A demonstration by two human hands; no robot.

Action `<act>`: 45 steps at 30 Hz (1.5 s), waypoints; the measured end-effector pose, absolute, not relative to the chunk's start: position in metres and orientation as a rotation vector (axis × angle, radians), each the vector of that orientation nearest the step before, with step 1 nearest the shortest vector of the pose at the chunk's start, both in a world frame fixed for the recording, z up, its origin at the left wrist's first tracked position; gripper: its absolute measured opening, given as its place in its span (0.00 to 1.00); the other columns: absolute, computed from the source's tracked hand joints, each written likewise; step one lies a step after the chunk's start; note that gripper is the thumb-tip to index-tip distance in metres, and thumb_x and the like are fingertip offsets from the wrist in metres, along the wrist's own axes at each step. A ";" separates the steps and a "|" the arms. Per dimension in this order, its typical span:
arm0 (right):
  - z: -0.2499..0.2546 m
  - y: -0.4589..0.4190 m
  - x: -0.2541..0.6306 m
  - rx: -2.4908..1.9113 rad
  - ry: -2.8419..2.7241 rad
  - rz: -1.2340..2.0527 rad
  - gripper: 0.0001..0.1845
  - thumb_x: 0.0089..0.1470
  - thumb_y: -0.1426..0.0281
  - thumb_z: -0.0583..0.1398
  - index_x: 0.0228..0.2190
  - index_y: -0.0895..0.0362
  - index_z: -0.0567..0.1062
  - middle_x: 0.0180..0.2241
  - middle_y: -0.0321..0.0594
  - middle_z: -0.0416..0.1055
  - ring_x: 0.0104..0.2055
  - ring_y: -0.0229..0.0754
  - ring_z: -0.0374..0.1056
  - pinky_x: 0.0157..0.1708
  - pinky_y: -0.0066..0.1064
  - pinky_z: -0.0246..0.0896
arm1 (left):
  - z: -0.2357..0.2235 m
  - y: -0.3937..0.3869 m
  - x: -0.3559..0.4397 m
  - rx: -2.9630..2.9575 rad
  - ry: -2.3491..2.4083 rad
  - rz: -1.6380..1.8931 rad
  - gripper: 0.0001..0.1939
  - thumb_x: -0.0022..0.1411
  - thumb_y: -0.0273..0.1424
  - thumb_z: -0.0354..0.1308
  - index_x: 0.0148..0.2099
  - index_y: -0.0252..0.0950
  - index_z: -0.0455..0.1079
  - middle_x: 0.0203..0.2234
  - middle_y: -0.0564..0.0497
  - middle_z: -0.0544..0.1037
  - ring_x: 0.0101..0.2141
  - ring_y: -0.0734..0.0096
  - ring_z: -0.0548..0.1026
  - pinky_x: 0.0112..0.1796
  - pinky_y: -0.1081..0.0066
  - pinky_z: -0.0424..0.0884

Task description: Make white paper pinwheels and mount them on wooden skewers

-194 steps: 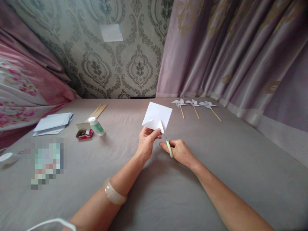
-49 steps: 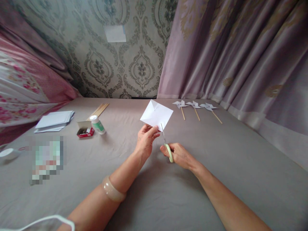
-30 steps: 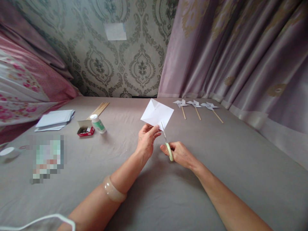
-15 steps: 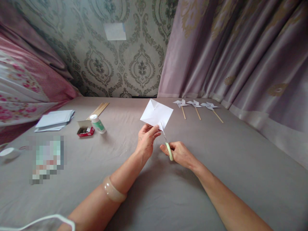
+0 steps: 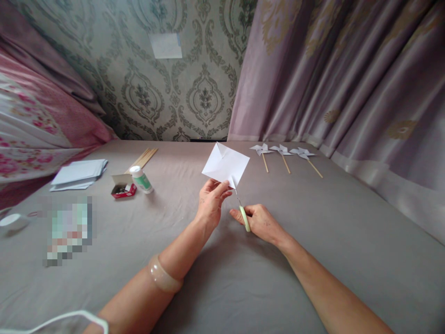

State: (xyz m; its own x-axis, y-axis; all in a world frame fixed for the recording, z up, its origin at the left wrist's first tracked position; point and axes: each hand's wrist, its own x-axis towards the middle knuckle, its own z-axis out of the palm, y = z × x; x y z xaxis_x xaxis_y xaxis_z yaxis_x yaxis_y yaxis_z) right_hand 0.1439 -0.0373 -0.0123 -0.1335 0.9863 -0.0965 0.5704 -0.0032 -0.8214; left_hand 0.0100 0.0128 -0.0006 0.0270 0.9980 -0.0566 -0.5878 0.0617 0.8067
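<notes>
A white square of paper (image 5: 227,162) is pinched at its near edge by my left hand (image 5: 212,199), which is closed on it. The sheet has crease lines, and a slit shows at its far corner. My right hand (image 5: 262,221) is wrapped round a pair of scissors (image 5: 245,219) with pale green handles. Their blades point away from me and meet the paper at its near right corner, just right of my left thumb. Part of the blades is hidden by the paper.
Three paper pinwheels on sticks (image 5: 285,162) lie at the back right. On the left are a paper stack (image 5: 76,174), wooden sticks (image 5: 144,158), a white-and-green bottle (image 5: 141,180), a red box of small metal pieces (image 5: 123,189), a white roll (image 5: 14,222) and a white cable (image 5: 79,313).
The scissors have shifted slightly in my right hand, with less of the blades showing over the paper. The paper has moved a touch left. All else looks the same.
</notes>
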 end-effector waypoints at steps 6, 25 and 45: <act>-0.012 -0.037 0.144 -1.606 -1.742 0.997 0.28 0.45 0.47 0.57 0.14 0.58 0.60 0.17 0.29 0.46 0.22 0.31 0.44 0.21 0.27 0.38 | 0.001 0.013 0.010 0.696 0.754 1.397 0.14 0.40 0.30 0.68 0.31 0.34 0.69 0.26 0.54 0.75 0.26 0.79 0.72 0.30 0.76 0.67; -0.012 -0.037 0.142 -1.595 -1.679 0.982 0.28 0.43 0.48 0.59 0.13 0.58 0.62 0.17 0.30 0.47 0.22 0.32 0.46 0.21 0.27 0.40 | -0.002 0.011 0.013 0.736 0.731 1.364 0.14 0.43 0.30 0.68 0.33 0.34 0.70 0.26 0.54 0.75 0.27 0.77 0.73 0.29 0.76 0.67; -0.008 -0.037 0.141 -1.633 -1.694 0.910 0.30 0.44 0.44 0.56 0.13 0.57 0.58 0.17 0.30 0.45 0.23 0.32 0.44 0.21 0.28 0.39 | -0.004 0.009 0.013 0.739 0.690 1.339 0.14 0.43 0.29 0.68 0.34 0.34 0.71 0.27 0.54 0.74 0.26 0.79 0.72 0.29 0.76 0.68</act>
State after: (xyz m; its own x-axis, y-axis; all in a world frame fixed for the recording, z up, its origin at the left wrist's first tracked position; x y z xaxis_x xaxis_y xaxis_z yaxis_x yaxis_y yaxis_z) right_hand 0.1411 -0.0365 -0.0075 -0.0542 0.9979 -0.0343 0.5795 0.0035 -0.8149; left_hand 0.0132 0.0086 -0.0042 0.1078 0.9940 -0.0192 -0.5931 0.0798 0.8012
